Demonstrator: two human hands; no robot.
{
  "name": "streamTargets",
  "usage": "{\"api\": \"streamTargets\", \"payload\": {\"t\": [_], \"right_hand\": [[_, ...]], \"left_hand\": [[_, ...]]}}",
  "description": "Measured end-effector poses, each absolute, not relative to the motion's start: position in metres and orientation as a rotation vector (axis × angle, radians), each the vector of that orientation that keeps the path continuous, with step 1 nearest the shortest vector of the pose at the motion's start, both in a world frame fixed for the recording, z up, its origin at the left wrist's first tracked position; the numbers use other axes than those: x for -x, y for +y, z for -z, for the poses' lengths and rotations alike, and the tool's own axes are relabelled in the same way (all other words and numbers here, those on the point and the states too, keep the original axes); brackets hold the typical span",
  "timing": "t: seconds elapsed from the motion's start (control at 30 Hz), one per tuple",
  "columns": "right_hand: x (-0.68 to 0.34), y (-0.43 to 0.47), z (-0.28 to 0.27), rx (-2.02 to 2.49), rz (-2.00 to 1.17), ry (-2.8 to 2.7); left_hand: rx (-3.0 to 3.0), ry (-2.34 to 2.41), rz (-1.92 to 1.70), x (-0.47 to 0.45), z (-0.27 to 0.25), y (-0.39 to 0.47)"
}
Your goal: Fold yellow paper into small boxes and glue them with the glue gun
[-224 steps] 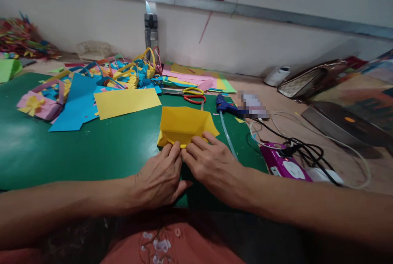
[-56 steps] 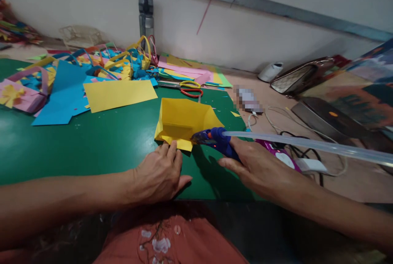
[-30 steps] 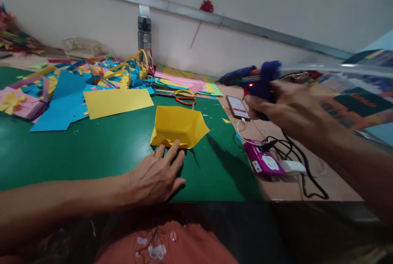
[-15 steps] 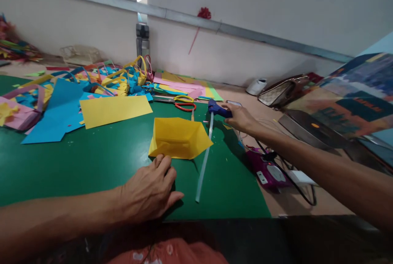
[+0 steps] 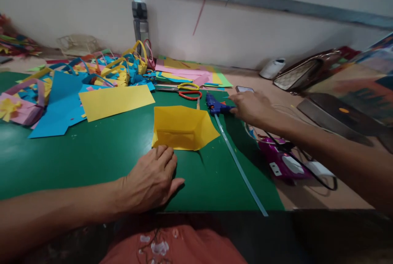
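- The left hand point(image 5: 152, 179) sits at 7 o'clock of the folded yellow paper point(image 5: 175, 118), bent fingers against its near edge, thumb spread; I cannot tell whether it pinches.
- The right hand point(image 5: 253, 106), well apart from the left, is at the handle of the blue glue gun point(image 5: 215, 104), grip unclear.
- The folded yellow paper lies on the green mat point(image 5: 101, 161), glue gun at 2 o'clock.
- The glue stick point(image 5: 235, 157) runs from the gun toward 5 o'clock.
- Scissors point(image 5: 179, 89) lie at 12, a flat yellow sheet point(image 5: 118, 102) at 10.
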State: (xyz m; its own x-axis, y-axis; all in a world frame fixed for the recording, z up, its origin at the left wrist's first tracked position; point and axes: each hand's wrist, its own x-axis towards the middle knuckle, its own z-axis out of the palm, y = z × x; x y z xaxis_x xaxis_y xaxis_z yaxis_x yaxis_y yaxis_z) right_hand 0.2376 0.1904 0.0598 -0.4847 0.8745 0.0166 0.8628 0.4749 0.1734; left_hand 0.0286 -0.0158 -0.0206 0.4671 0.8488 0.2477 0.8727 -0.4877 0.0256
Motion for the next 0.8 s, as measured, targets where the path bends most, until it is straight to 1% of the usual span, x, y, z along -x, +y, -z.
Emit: {"api": "streamTargets", "payload": {"t": [0.1, 0.13, 0.17, 0.2, 0.3, 0.33, 0.4, 0.47, 0.63, 0.7, 0.8], "right_hand": [[-0.238, 0.142, -0.075, -1.586, -0.45, 2.548], [-0.239, 0.122, -0.077, -1.539, -0.571, 2.494], [-0.24, 0.102, -0.077, -1.441, -0.606, 2.494], [-0.24, 0.082, -0.074, -1.334, -0.595, 2.584], [-0.235, 0.035, -0.052, -0.784, -0.164, 3.04], [-0.231, 0.026, -0.042, -0.651, -0.118, 3.133], [-0.221, 0.017, -0.024, -0.475, -0.2, 3.274], [-0.209, 0.019, -0.009, -0.523, -0.204, 3.291], [-0.189, 0.032, 0.004, -0.8, 0.121, 3.045], [-0.188, 0.033, 0.006, -0.828, 0.232, 3.014], [-0.188, 0.032, 0.007, -0.804, 0.287, 3.051]], "left_hand": [[2.621, -1.551, 0.283, -0.028, 0.017, -0.015], [2.622, -1.558, 0.255, -0.028, 0.017, -0.015], [2.62, -1.566, 0.23, -0.028, 0.016, -0.015], [2.619, -1.572, 0.209, -0.029, 0.016, -0.014], [2.616, -1.585, 0.187, -0.031, 0.016, -0.014], [2.616, -1.581, 0.187, -0.032, 0.016, -0.014], [2.619, -1.559, 0.18, -0.033, 0.017, -0.014], [2.62, -1.528, 0.172, -0.035, 0.019, -0.014], [2.61, -1.503, 0.231, -0.035, 0.027, -0.016], [2.61, -1.498, 0.243, -0.035, 0.029, -0.02], [2.634, -1.506, 0.233, -0.036, 0.03, -0.026]]}}
